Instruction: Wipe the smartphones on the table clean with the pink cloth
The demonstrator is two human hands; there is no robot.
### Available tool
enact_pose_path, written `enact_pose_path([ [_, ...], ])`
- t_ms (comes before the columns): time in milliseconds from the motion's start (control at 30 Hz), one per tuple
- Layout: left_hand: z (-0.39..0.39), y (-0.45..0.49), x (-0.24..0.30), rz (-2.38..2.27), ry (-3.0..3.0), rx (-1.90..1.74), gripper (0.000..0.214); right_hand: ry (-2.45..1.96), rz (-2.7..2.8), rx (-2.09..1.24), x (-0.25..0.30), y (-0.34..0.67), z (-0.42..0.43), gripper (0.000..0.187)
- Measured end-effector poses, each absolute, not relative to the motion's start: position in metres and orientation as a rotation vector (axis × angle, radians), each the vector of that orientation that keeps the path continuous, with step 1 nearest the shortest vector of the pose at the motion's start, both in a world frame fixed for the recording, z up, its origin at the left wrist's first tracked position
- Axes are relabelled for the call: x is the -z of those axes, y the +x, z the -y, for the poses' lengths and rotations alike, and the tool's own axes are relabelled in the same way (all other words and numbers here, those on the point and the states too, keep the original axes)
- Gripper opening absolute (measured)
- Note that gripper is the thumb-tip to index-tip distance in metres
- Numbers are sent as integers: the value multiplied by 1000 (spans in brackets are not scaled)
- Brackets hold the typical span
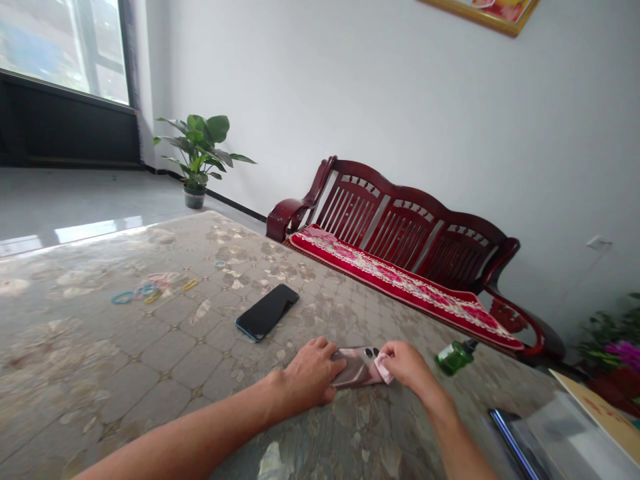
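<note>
A pinkish smartphone (356,368) lies back side up on the patterned table cover, its dark camera lenses toward the right end. Around its left end my left hand (314,368) is closed, thumb resting on the back. My right hand (404,365) pinches a small pale pink cloth (384,368), which touches the phone's right end beside the lenses. Beyond my left hand lies a second smartphone (267,312), black screen up with a blue edge. To the right of my right hand, a green bottle (456,357) with a black top lies tilted on the table.
Several coloured bands (150,291) are scattered on the table (170,360) at left. A dark blue-edged object (515,440) and a clear sheet with tan card (595,413) sit at right. Behind the table stand a red wooden bench (400,220) and a potted plant (195,160).
</note>
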State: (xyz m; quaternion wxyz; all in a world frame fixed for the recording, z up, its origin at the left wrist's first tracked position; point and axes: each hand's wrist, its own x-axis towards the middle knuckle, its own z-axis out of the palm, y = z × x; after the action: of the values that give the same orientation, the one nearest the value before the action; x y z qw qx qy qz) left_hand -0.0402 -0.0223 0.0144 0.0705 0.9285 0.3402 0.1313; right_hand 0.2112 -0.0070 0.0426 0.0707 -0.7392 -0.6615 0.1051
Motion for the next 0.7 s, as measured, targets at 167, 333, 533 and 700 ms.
enact_pose_path([
  [167, 22, -42, -18, -1013, 2797, -376, 25, -2263, 1987, -170, -46, 215, 6, 19],
  [333, 23, -42, -18, -1018, 2780, -387, 25, -2150, 2053, 33, -36, 199, 4, 22],
  [533, 22, -41, -15, -1016, 2809, -383, 24, -1883, 2193, 22, -31, 185, 17, 24],
  [700, 23, -42, -16, -1016, 2818, -382, 26, -1977, 2136, 135, -29, 191, 22, 25],
])
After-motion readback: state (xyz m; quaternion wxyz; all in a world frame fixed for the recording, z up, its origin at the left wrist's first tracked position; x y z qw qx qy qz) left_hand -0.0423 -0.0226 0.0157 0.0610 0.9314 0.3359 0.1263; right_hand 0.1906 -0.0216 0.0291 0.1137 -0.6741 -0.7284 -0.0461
